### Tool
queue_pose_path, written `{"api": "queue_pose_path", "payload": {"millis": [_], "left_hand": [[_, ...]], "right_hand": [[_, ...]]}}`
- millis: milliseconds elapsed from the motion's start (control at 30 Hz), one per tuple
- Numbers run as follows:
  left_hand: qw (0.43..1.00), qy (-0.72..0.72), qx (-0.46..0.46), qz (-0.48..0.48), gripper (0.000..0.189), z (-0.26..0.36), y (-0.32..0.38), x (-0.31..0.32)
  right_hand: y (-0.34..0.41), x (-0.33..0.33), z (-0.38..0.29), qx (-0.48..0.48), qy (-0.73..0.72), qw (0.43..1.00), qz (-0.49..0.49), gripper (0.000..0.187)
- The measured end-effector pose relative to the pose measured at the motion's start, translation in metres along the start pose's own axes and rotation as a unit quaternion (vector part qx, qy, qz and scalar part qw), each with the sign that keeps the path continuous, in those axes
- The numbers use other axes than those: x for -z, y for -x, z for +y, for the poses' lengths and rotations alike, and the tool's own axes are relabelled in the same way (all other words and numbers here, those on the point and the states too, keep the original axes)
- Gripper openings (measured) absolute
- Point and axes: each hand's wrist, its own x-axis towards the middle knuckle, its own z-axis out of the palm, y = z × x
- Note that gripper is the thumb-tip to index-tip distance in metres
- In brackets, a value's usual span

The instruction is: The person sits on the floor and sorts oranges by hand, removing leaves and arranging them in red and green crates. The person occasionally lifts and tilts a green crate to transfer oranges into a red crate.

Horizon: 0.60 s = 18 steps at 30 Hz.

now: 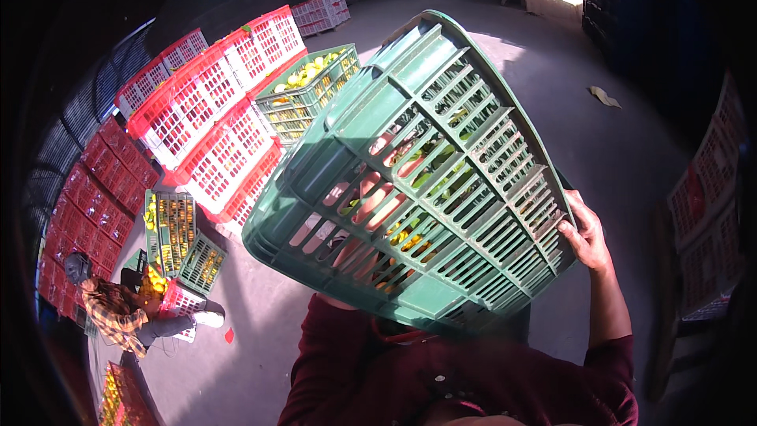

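A green slatted plastic crate (426, 189) is tilted up before my chest and takes up the middle of the view. My right hand (588, 236) grips its rim on the right side, thumb on the slatted face. Through the slots I glimpse my left hand (377, 204), with the forearm rising behind the crate's lower left part; the slats hide most of it, and what it holds is unclear. Green leaves (440, 160) and orange-yellow fruit (411, 239) also show through the slots. Whether they lie inside the crate or beyond it, I cannot tell.
Red and white crates (195, 106) stand stacked at upper left, beside a green crate of yellow fruit (307, 80). A person in a plaid shirt (112, 307) sits at left near fruit-filled crates (171, 231). More crates (709, 201) line the right. Cardboard scrap (604, 97) lies on the floor.
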Motion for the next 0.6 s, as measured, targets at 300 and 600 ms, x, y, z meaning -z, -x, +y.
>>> {"api": "queue_pose_path", "payload": {"millis": [300, 600], "left_hand": [[0.999, 0.011, -0.047, 0.013, 0.061, -0.009, 0.009, -0.032], [0.970, -0.162, 0.004, 0.182, 0.047, -0.014, 0.064, -0.025]], "right_hand": [[0.026, 0.008, 0.039, -0.097, -0.166, 0.974, 0.122, 0.053], [0.053, 0.023, 0.063, -0.124, -0.113, 0.956, 0.241, 0.045]]}}
